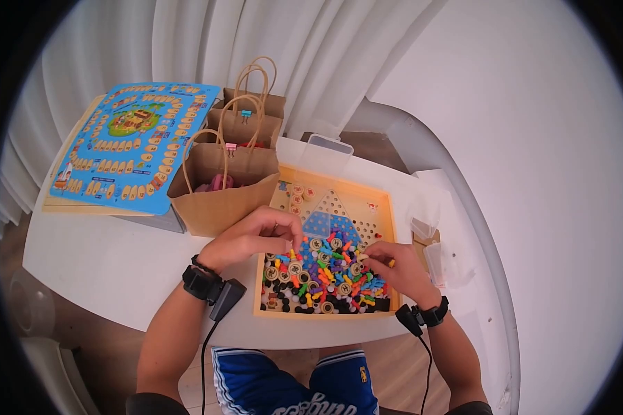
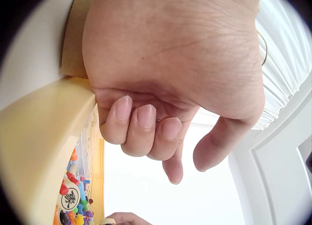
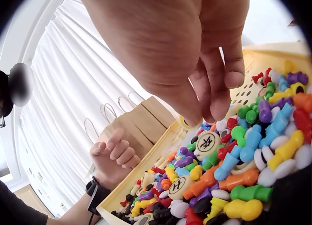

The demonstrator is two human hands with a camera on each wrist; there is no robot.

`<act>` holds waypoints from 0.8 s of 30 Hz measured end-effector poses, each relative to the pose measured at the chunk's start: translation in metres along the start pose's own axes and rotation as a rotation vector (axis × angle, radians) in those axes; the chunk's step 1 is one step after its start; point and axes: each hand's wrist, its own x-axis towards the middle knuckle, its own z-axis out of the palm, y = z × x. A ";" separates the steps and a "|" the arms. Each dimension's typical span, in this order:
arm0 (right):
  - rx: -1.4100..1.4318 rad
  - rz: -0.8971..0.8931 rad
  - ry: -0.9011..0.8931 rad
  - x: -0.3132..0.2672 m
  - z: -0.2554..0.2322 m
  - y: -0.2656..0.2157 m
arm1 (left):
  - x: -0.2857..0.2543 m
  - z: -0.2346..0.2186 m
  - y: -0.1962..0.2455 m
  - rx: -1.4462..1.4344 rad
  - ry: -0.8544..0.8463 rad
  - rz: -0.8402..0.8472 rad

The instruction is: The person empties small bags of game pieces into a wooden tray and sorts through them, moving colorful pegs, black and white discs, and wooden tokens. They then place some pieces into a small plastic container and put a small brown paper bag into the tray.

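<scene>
At the near side of the white table [image 1: 97, 256] I look down on a shallow wooden tray [image 1: 325, 316], its near part heaped with small pieces. Glossy pegs [image 3: 285, 152] in red, orange, yellow, green, blue and purple lie tumbled every way, mixed with black and white stones [image 3: 266, 178] and cream discs [image 3: 207, 143] that carry dark characters.

Over the right side of this heap I watch the right hand [image 1: 403, 268]. Its thumb and fingertips come together on a pale round piece [image 1: 362, 257], pinching it just above the pegs; I cannot read its face. The left hand [image 1: 264, 229] hangs above the tray's left edge, three fingers loosely curled and the thumb spread apart from the forefinger.

Farther back in the tray I make out a blue printed patch with rows of holes, and more discs [image 1: 298, 196] grouped toward the far left. Brown paper bags [image 1: 232, 197] stand beyond the left hand, a blue game board [image 1: 135, 124] lies to their left, and a white curtain [image 1: 166, 34] hangs behind.
</scene>
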 end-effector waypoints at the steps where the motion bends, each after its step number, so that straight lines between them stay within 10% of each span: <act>1: 0.000 0.000 0.000 0.000 0.000 0.000 | 0.000 0.000 0.000 -0.002 0.000 0.001; 24: -0.265 -0.324 -0.008 0.022 0.021 -0.014 | -0.001 -0.006 -0.004 0.000 -0.057 0.019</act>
